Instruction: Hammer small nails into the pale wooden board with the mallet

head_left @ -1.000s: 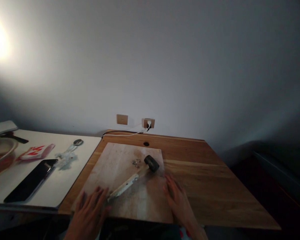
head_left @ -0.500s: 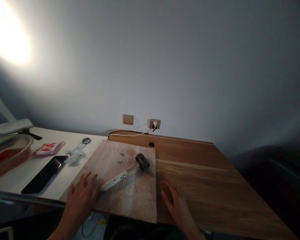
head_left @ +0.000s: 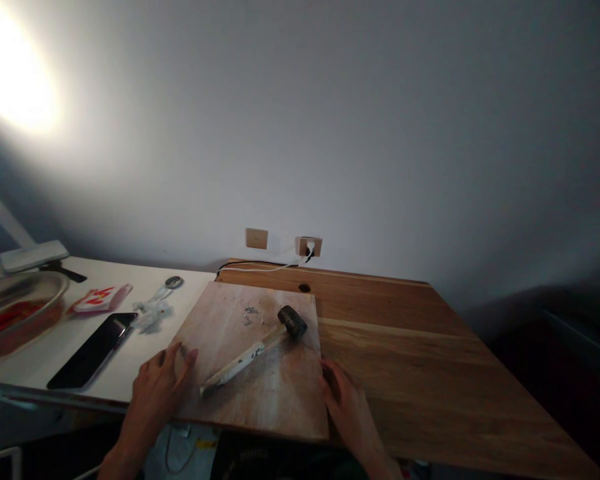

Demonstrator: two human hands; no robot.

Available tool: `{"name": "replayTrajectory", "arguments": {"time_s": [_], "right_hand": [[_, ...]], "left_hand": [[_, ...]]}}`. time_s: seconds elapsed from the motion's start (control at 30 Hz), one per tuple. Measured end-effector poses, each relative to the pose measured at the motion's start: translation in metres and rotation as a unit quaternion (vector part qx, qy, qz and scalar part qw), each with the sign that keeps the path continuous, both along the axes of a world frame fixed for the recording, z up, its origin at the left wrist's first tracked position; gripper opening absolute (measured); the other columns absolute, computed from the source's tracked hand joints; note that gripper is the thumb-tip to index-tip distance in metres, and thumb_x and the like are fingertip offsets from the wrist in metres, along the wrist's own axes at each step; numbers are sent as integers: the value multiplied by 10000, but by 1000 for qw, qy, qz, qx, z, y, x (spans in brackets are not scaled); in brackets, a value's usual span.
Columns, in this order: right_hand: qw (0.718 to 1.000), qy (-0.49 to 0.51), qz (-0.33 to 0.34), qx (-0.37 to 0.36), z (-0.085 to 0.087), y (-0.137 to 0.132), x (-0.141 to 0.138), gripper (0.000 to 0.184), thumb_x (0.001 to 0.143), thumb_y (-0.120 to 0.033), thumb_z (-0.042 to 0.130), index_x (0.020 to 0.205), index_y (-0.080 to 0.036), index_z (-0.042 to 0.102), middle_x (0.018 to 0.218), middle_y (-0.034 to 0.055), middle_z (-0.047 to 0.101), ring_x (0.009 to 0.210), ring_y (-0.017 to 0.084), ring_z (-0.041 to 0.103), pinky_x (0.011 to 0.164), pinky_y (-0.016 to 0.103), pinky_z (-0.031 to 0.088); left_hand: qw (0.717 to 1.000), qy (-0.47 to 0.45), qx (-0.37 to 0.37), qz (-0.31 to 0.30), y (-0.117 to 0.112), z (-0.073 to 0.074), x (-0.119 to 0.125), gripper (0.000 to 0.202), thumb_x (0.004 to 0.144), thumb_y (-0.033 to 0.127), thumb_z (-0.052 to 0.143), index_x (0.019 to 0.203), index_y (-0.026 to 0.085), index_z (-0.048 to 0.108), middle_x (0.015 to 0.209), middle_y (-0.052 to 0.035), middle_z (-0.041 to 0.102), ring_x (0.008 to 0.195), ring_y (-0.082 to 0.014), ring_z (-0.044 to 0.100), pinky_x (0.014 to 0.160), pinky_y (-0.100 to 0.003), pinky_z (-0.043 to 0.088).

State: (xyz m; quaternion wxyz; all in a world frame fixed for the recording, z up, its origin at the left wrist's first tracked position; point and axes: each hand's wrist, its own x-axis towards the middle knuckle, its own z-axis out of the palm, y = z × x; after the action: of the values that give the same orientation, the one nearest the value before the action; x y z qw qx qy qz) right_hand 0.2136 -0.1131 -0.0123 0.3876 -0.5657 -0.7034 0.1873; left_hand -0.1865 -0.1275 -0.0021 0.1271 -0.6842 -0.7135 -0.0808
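A pale wooden board (head_left: 280,400) lies on a brown wooden desk (head_left: 430,373), overlapping a white table on the left. On the board rests a mallet (head_left: 253,353) with a black head and a paint-flecked wooden handle. A few small metal screws (head_left: 250,313) lie beyond it. My left hand (head_left: 157,387) grips the board's left edge, thumb on top. My right hand (head_left: 343,403) lies flat with its fingers stretched against the board's right edge.
The white table (head_left: 40,360) on the left carries a black phone (head_left: 93,350), a crumpled clear plastic bag (head_left: 153,310), a red-and-white packet (head_left: 100,298) and a glass dish (head_left: 15,307). Wall sockets (head_left: 309,247) with a plugged-in cable sit behind the desk.
The board has shifted and turned slightly on the desk. My left hand slid from the board's top near the handle to its left edge. My right hand moved against the right edge.
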Motion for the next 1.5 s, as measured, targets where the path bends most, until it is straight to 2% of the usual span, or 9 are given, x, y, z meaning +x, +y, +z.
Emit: {"name": "replayTrajectory", "arguments": {"time_s": [0.13,0.37,0.57,0.77,1.0,1.13,1.27,1.4,1.5], "right_hand": [[998,9,-62,-31,7,7,39,350,909,-439,511,1124,-225,685,1080,99,768,1000,283,735,904,442,593],[974,-8,-207,-90,13,-15,132,448,810,-633,492,945,-257,696,951,84,796,890,313,757,794,430,605],[971,-1,-220,-92,12,-44,160,429,821,-600,520,996,-254,705,1003,91,794,940,310,752,825,424,600],[969,0,-245,-39,22,-38,156,476,865,-594,501,1056,-199,686,968,114,770,805,270,736,712,370,578],[982,-55,4,-180,52,-17,77,529,1004,-535,418,1430,-250,547,717,14,714,720,232,706,669,305,487],[980,-20,9,-200,53,1,53,430,1005,-530,415,1180,-248,688,830,44,753,782,235,712,691,300,477],[982,50,-14,-180,44,-3,60,404,964,-572,464,965,-242,697,780,28,725,703,204,674,650,277,476],[975,115,-47,-183,36,-28,82,428,919,-571,534,1096,-223,709,869,41,735,731,197,673,671,268,516],[967,159,-60,-190,28,-44,97,424,897,-530,577,1186,-250,711,1124,70,738,989,239,693,844,302,545]], "left_hand": [[993,-3,33,-110,-5,-3,30,336,896,205,534,1203,243,666,1318,-164,641,1130,-344,634,901,-503,533],[980,-106,53,-159,-18,-8,112,473,990,477,448,1317,173,604,1046,-110,757,936,-277,704,836,-409,554],[981,-102,20,-161,-24,-16,115,464,994,528,405,1205,207,666,1028,-95,759,937,-282,713,830,-435,553],[979,-98,58,-167,-10,-8,118,441,969,523,459,1251,230,630,1234,-125,673,1092,-309,657,900,-468,543],[930,-190,-8,-314,34,13,175,336,956,291,521,1286,267,581,1276,-79,639,1157,-258,619,983,-426,526],[907,-210,-59,-359,79,22,218,366,894,161,574,1247,247,616,1219,-101,662,1157,-280,602,1007,-454,501],[903,-200,-91,-370,122,31,253,378,873,137,584,1236,230,638,1214,-85,654,1151,-264,591,1035,-442,479],[888,-182,-132,-400,146,34,275,380,833,120,605,1197,204,673,1181,-97,663,1142,-280,589,1035,-443,482],[864,-202,-155,-434,150,30,283,445,810,61,576,1228,189,659,1209,-98,663,1177,-263,581,1054,-410,477]]}}
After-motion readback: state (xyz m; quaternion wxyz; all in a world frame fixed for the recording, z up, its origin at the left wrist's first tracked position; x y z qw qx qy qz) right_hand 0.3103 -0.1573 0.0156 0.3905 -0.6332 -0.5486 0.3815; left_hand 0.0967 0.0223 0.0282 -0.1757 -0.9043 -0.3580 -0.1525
